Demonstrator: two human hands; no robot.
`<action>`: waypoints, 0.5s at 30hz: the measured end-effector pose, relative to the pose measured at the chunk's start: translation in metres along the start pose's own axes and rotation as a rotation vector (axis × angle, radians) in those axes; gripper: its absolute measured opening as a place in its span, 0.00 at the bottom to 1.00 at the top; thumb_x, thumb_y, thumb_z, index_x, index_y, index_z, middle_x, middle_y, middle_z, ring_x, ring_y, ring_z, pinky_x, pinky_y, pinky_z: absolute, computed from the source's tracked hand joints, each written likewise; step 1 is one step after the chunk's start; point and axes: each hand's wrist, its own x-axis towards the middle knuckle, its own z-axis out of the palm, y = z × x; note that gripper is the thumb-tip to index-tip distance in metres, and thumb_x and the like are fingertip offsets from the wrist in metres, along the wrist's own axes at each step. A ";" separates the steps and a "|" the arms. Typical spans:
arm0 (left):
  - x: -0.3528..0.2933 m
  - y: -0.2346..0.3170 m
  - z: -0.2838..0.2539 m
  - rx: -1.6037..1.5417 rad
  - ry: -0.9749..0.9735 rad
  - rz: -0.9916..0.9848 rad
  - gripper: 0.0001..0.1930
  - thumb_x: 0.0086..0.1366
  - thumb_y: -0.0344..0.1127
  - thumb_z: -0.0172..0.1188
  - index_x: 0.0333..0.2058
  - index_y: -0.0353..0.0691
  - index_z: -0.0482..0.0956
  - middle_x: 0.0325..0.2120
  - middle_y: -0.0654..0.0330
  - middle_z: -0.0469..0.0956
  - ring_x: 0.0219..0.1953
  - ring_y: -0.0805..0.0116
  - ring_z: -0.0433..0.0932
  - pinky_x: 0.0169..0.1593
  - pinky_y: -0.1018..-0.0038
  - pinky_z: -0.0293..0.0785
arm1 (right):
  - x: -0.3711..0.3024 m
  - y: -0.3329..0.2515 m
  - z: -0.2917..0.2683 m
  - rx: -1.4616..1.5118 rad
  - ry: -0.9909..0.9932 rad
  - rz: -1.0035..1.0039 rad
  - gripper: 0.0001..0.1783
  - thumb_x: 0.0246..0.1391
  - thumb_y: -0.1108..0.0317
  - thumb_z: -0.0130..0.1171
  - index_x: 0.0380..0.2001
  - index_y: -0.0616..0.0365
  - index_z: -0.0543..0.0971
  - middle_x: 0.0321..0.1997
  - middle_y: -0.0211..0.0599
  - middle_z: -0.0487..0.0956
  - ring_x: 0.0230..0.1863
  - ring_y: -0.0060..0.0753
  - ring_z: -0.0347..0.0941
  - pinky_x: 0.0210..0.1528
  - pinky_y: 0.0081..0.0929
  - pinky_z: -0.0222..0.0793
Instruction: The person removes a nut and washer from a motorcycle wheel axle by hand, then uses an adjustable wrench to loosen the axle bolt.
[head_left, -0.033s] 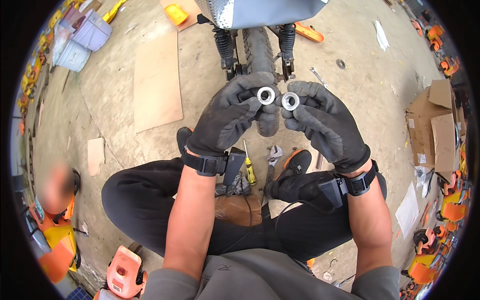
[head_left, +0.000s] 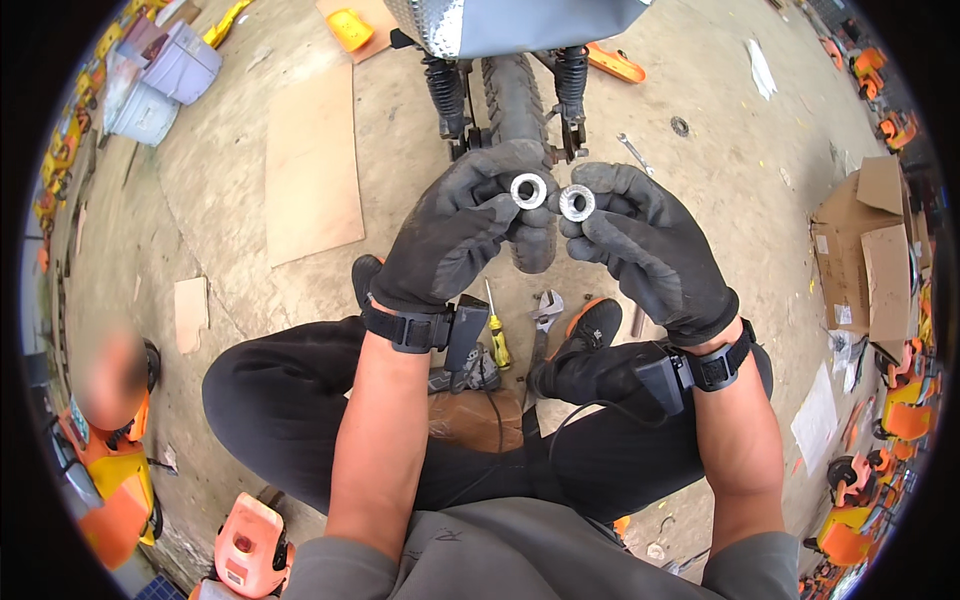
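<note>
Silvery metal left ring (head_left: 518,187) in my black-gloved left hand (head_left: 450,228), silvery metal right ring (head_left: 567,206) in my black-gloved right hand (head_left: 657,250).
I pinch both at the upper centre of the frame, close but apart, near the knobbly black tyre (head_left: 513,95).

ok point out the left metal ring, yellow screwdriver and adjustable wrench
Left metal ring (head_left: 515,191): head view, on its rim.
Yellow screwdriver (head_left: 501,346): head view, on its handle.
Adjustable wrench (head_left: 546,321): head view, on its metal head.
</note>
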 end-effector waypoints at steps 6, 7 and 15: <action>0.002 -0.003 -0.019 0.029 -0.079 -0.016 0.23 0.67 0.30 0.57 0.60 0.33 0.66 0.51 0.54 0.75 0.49 0.66 0.78 0.48 0.69 0.79 | 0.005 0.004 -0.001 -0.039 0.018 0.004 0.22 0.62 0.72 0.57 0.58 0.64 0.69 0.49 0.39 0.78 0.48 0.27 0.77 0.50 0.25 0.74; 0.003 -0.003 -0.019 0.022 -0.084 -0.015 0.23 0.67 0.30 0.57 0.59 0.33 0.66 0.51 0.54 0.75 0.49 0.66 0.78 0.48 0.69 0.79 | 0.006 0.004 -0.001 -0.065 0.025 0.012 0.22 0.62 0.71 0.57 0.58 0.63 0.69 0.49 0.37 0.77 0.48 0.27 0.77 0.50 0.27 0.75; 0.004 -0.005 -0.018 0.011 -0.023 -0.031 0.22 0.67 0.28 0.56 0.58 0.30 0.67 0.51 0.52 0.75 0.48 0.66 0.78 0.49 0.69 0.79 | 0.012 0.010 0.001 -0.072 0.036 -0.008 0.20 0.62 0.72 0.56 0.56 0.67 0.70 0.47 0.38 0.79 0.44 0.22 0.75 0.46 0.20 0.71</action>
